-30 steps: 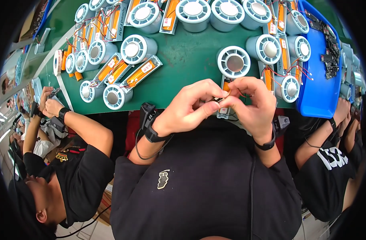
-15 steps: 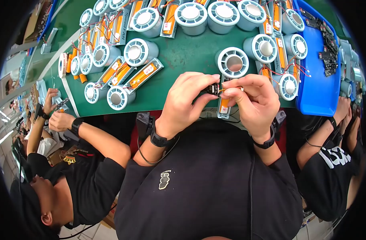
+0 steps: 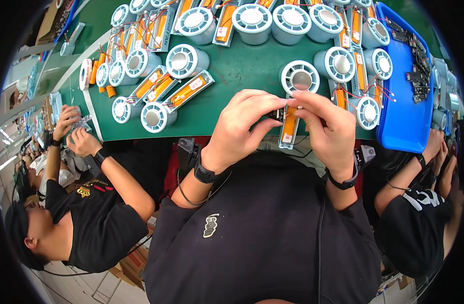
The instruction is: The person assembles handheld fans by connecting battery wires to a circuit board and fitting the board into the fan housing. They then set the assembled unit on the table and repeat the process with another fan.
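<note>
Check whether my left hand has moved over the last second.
Yes, slightly forward, away from your body: judged against the near edge of the green table, your left hand now reaches a little farther in.

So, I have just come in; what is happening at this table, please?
Someone is working bare-handed at a green table. The left-hand grip holds a small dark part; the right-hand grip is beside it, at a tiny white piece, though whether it pinches this is unclear. A pale blue fan unit with an orange cell lies beneath them. Similar units stand around, and a blue tray at right carries black boards.
</note>
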`<state>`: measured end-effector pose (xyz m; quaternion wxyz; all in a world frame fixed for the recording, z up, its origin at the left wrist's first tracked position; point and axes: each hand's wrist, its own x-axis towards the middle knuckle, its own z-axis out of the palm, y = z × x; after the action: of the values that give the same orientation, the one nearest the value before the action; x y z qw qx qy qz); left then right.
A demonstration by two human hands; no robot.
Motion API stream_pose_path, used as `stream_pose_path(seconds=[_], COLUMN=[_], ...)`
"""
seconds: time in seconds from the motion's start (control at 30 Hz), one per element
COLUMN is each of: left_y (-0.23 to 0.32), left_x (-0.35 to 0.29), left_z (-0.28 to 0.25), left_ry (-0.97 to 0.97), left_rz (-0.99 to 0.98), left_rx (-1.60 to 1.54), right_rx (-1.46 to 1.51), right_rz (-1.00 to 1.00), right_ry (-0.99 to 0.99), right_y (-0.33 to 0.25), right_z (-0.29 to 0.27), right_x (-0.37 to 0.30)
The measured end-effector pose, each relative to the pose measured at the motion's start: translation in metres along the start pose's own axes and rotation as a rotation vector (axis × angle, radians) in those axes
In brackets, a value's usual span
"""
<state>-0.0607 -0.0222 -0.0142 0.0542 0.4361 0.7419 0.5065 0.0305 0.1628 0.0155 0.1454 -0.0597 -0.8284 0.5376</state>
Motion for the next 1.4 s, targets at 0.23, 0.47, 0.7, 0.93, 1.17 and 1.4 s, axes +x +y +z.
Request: stream_pose_path(seconds=[0.23, 0.47, 0.7, 0.93, 1.17, 1.4], left_y=[0.003, 0.004, -0.009, -0.006, -0.005, -0.008], left_x=[-0.001, 0.0, -0.002, 0.003, -0.001, -0.003], left_z=[0.005, 0.005, 0.011, 0.007, 0.018, 0.026], left_ry=[0.065, 0.055, 0.095, 0.087, 0.215, 0.294], left_rz=[-0.049, -0.03, -0.049, 0.018, 0.104, 0.254], left_rx=[-0.061, -0.069, -0.22, -0.172, -0.087, 0.06], right_rx=[-0.074, -0.135, -0.115, -0.15, -0.131, -0.076], right_rz=[-0.142, -0.271, -0.286, -0.368, -0.274, -0.274], right_ry=[0.022, 0.01, 0.005, 0.078, 0.075, 0.185], right_y=[0.015, 0.019, 0.021, 0.024, 0.013, 0.022], right_z=[0.003, 0.008, 0.011, 0.014, 0.014, 0.028], right_x=[-0.001, 0.002, 0.001, 0.0, -0.011, -0.016])
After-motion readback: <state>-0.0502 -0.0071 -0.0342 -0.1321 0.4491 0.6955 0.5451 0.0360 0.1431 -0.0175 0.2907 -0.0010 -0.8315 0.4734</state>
